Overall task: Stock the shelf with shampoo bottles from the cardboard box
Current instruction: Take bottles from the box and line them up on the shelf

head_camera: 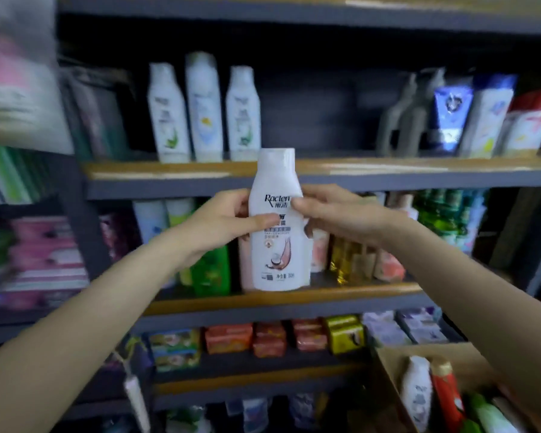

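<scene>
Both the left hand (228, 220) and right hand (331, 214) clasp the white shampoo bottle (278, 232) upright before the shelf (372, 170) (rigid, probably slick plastic, best held mid-body, as here).

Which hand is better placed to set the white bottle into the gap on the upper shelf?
Probably the right hand: it grips the white bottle higher up, on the side of the gap beside three white bottles.
</scene>
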